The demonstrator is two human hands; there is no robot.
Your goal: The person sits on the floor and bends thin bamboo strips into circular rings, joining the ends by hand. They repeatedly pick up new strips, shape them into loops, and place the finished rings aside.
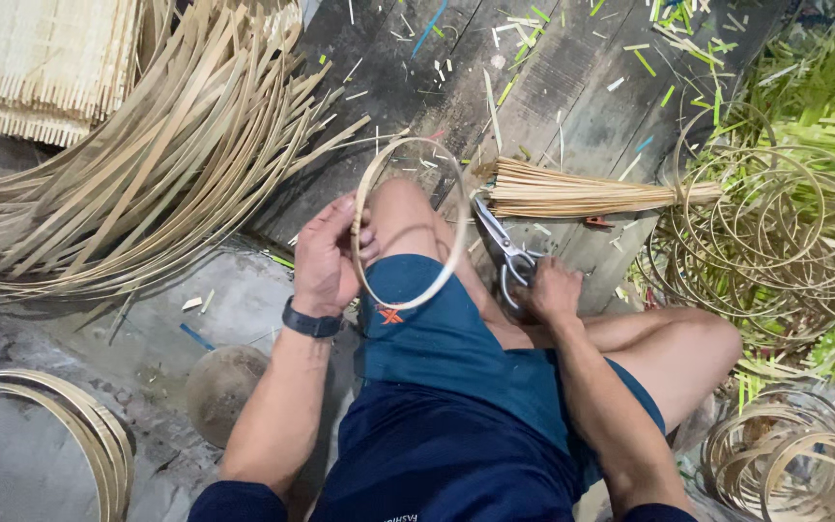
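Here, seated cross-legged on the floor. Left hand (326, 253), black watch (311, 322) at the wrist, pinches a bamboo hoop (408, 222) at its left rim, fingers narrow, holding it upright over the raised knee, likely to steady it. Right hand (551, 288) is closed through the handles of scissors (503, 246), blades pointing up toward the hoop's right side. Beyond, a tied bundle of thin sticks (582, 193) lies within reach; finished rings (775, 232) are piled right, long bamboo strips (147, 164) left.
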